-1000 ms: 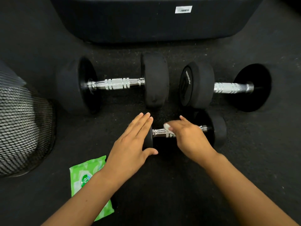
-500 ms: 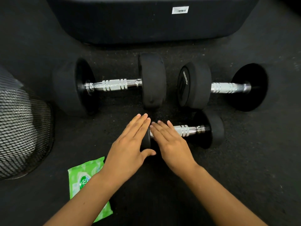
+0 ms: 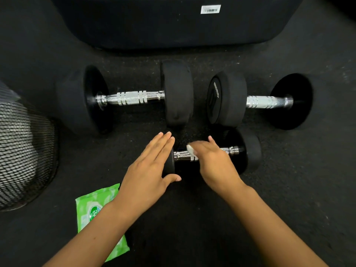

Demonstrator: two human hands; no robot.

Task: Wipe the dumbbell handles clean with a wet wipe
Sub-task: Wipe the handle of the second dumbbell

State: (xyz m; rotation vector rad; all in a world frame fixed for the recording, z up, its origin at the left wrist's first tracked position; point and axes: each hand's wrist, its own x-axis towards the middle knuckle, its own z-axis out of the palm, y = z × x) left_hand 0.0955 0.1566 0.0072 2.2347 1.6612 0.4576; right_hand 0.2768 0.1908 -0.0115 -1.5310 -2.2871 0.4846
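Bracing small dumbbell (image 3: 250, 153) end, left hand (image 3: 148, 170) flat, fingers straight, right hand (image 3: 213, 160) grip curled, pressing wet wipe (image 3: 190, 149) onto handle (image 3: 181, 156)

Dim scene overall, dark floor (image 3: 289, 199) soaks up light. Light seems to come from above; chrome handles (image 3: 131, 98) throw bright specular glints, the upper right handle (image 3: 267, 102) near blown out. Soft shadows under the weight heads, black detail crushed. Green pack (image 3: 90, 207) at lower left looks oversaturated. Right hand (image 3: 215, 162) slightly motion-blurred at the fingertips. Wide-angle bowing at the edges; mesh bin (image 3: 23, 155) at left soft and stretched. Corners darken.
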